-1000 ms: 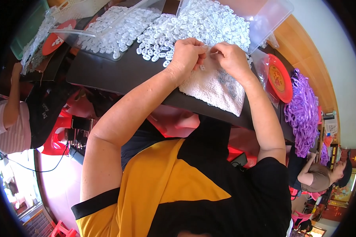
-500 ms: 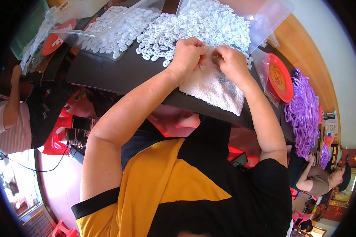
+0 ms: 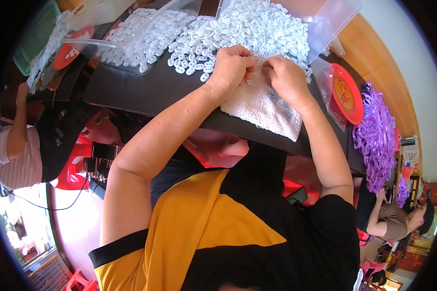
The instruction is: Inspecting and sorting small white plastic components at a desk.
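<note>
Dark table [image 3: 145, 92], white plastic pieces [image 3: 257, 24], towel [image 3: 262, 106], left hand [image 3: 233, 65] and right hand [image 3: 284, 77] pinching something tiny, perhaps one piece.

Towel [image 3: 264, 109] on table [image 3: 145, 89], before rings [image 3: 257, 24]

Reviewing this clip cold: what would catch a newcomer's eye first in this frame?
First, the great heap of small white plastic pieces spread across the far side of the dark table, spilling from clear trays. In front of it the left hand and right hand meet, fingertips together, over a white towel. At the right, a bunch of purple strips hangs beside a red lid.
</note>
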{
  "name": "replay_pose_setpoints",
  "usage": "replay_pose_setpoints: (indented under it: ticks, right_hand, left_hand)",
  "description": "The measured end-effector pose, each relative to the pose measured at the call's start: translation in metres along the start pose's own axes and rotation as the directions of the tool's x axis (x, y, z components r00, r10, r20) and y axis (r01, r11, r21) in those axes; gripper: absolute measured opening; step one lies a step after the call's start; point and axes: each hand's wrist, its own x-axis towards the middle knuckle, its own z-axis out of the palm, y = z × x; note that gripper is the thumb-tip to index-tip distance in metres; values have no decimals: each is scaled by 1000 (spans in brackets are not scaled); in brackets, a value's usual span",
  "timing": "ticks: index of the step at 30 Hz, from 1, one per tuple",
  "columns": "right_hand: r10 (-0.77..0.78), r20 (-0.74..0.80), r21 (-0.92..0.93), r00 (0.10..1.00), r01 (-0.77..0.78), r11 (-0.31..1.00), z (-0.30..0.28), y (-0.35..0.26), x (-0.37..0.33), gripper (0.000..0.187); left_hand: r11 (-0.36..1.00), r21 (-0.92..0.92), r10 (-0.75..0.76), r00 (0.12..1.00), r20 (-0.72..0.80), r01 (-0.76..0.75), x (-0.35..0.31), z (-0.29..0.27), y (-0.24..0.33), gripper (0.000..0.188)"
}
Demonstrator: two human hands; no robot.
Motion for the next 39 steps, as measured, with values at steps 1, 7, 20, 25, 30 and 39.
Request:
replay_pose_setpoints:
  ticks: [1,7,20,25,30,39]
  right_hand:
    - [19,17,28,1000,-20,999,-1,2,0,13]
    - [59,52,175,997,-67,982,-3,13,3,13]
    - [35,91,-70,995,-28,997,-6,-9,1,16]
    - [187,61,302,980,-197,933,-4,3,4,15]
    - [376,190,849,907,-344,400,-15,-4,1,11]
    - [378,157,907,912,-285,311,-19,-13,-4,13]
  left_hand:
    - [1000,-2,-3,1000,5,3,0,0,0,11]
    - [1000,16,-9,1000,2,9,-1,1,2,12]
    - [996,84,6,1000,-7,-6,-2,2,4,11]
    - [997,77,6,1000,-4,-6,-4,4,4,12]
    - [993,96,70,997,22,-72,-8,4,3,13]
    - [986,138,91,995,37,-95,-10,7,5,17]
